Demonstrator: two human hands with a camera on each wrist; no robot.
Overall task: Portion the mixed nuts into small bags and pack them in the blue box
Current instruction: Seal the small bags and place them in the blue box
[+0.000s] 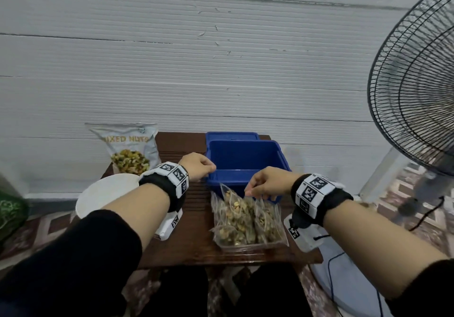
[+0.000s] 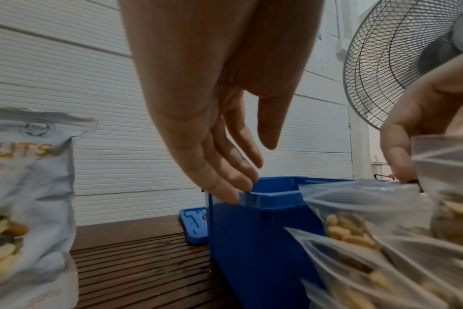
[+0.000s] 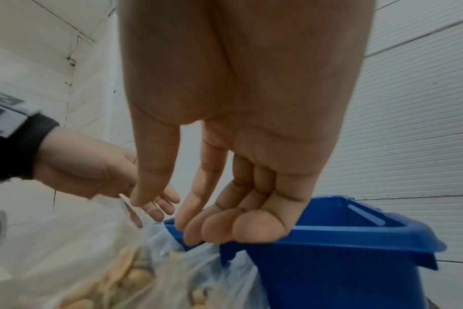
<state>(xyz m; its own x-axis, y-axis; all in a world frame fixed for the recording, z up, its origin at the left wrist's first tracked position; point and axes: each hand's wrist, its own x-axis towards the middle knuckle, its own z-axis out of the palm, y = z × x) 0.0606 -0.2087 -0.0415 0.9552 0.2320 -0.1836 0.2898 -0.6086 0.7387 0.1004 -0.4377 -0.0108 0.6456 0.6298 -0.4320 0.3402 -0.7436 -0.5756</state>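
While the standing fan point(image 1: 417, 91) fills the right of the room, the work sits on a dark wooden table point(image 1: 194, 245). At its far side the blue box point(image 1: 242, 159) stands open, its lid point(image 1: 232, 136) lying behind it; I can make out nothing inside. Left of it the mixed-nuts pouch point(image 1: 131, 148) stands upright beside a white bowl point(image 1: 103, 194). Nearest me, filled small bags point(image 1: 245, 221) are heaped against the box's front wall. The left hand point(image 1: 196, 165) rests relaxed fingers on the box's near-left rim corner, gripping nothing. The right hand point(image 1: 266, 184) hovers over the heap, thumb and forefinger not quite meeting; whether they touch plastic, I cannot tell. Lifting one bag could drag its neighbours off the table edge. Whether the bags are sealed is hard to see, and the bowl's contents are hidden by the forearm.
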